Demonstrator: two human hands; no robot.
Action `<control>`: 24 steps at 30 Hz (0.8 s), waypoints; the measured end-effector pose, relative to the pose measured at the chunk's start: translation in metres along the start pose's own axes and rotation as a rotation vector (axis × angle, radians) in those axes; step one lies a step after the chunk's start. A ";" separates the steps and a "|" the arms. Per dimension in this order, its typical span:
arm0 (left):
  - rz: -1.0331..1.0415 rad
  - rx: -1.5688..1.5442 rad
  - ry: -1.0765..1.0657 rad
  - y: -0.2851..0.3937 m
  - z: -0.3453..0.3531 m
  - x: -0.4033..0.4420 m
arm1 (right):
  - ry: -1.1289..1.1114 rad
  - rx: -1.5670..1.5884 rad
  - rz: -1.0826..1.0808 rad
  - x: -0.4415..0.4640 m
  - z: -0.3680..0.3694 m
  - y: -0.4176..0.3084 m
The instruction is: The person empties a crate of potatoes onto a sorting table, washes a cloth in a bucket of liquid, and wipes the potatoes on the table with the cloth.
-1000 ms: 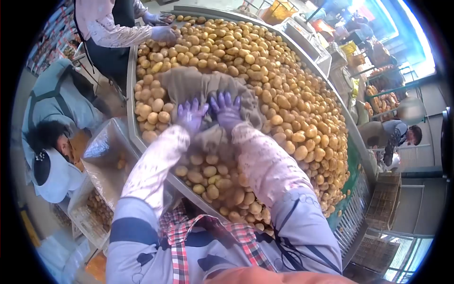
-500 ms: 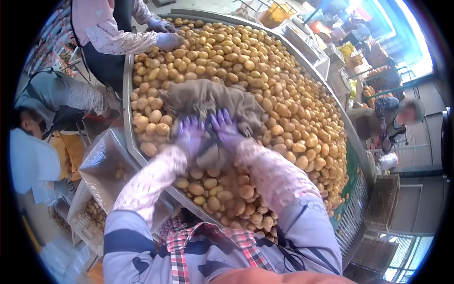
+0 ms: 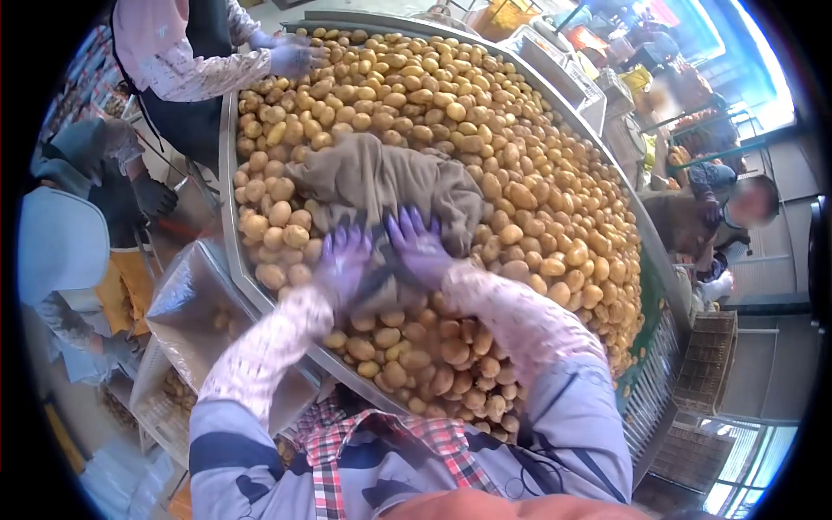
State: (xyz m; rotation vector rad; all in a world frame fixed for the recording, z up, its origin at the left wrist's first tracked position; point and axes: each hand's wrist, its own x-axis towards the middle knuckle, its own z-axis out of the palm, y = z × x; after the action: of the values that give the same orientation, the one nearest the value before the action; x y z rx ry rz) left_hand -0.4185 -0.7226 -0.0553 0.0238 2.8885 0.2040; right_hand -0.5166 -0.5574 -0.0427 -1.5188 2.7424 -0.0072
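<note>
Head view. One grey-brown cloth, bunched and creased, lying on the potatoes that fill the counter, toward its near left part. Position: the bulk lies straight ahead of my fingers, just beyond the tips; its long axis runs crosswise, left to right, with a narrower tail pointing toward me between my hands. Nearness: about equal, my right slightly farther forward.

My left hand, purple-gloved: palm down at the cloth's near left, fingers spread, pointing away from me. My right hand, gloved likewise: palm down at the near edge, fingers fanned, angled leftward. Neither is clenched; whether fabric is pinched beneath the palms, I cannot tell. Both forearms: stretched forward, elbows wide, converging at the cloth.

Adjacent: a co-worker's hand at the counter's far left corner; a plastic-lined crate beside its left edge.
</note>
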 end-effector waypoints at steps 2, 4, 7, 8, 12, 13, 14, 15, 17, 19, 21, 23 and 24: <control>0.036 -0.029 0.090 0.002 0.008 -0.003 | 0.076 -0.068 -0.043 -0.002 0.014 -0.001; -0.049 0.018 0.196 -0.008 0.009 0.034 | 0.098 0.095 0.002 0.038 0.028 0.022; -0.188 -0.239 0.043 -0.014 -0.043 0.073 | 0.220 0.061 -0.099 0.074 0.023 0.051; -0.210 -0.248 -0.019 -0.016 -0.048 0.075 | 0.089 -0.028 -0.045 0.079 -0.007 0.047; 0.056 -0.536 0.149 -0.045 -0.014 0.046 | -0.148 0.342 0.016 0.047 -0.055 0.052; 0.019 -0.407 0.067 -0.038 -0.018 0.026 | -0.182 0.392 0.012 0.035 -0.065 0.055; -0.018 -0.282 -0.013 -0.026 -0.024 0.000 | -0.215 0.373 0.086 0.014 -0.088 0.043; 0.023 -0.107 -0.001 -0.012 -0.028 -0.020 | -0.287 0.204 0.024 0.001 -0.065 0.042; 0.023 0.028 0.023 0.009 -0.042 -0.034 | 0.035 -0.123 -0.094 -0.020 0.011 0.046; 0.030 0.042 0.192 -0.003 -0.009 -0.006 | -0.206 0.079 0.048 0.011 -0.021 0.055; 0.007 -0.343 0.236 -0.026 -0.013 0.011 | -0.223 0.881 0.414 0.033 -0.036 0.066; -0.053 -1.013 0.372 -0.038 -0.053 0.017 | 0.021 1.705 0.711 0.042 -0.059 0.087; -0.065 -1.324 0.562 -0.037 -0.073 0.018 | 0.087 1.469 0.493 0.041 -0.098 0.089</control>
State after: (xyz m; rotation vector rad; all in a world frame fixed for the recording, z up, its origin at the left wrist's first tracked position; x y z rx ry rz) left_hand -0.4536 -0.7684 0.0051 -0.4042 2.5657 2.2772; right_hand -0.6150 -0.5447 0.0545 -0.3974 1.9501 -1.5999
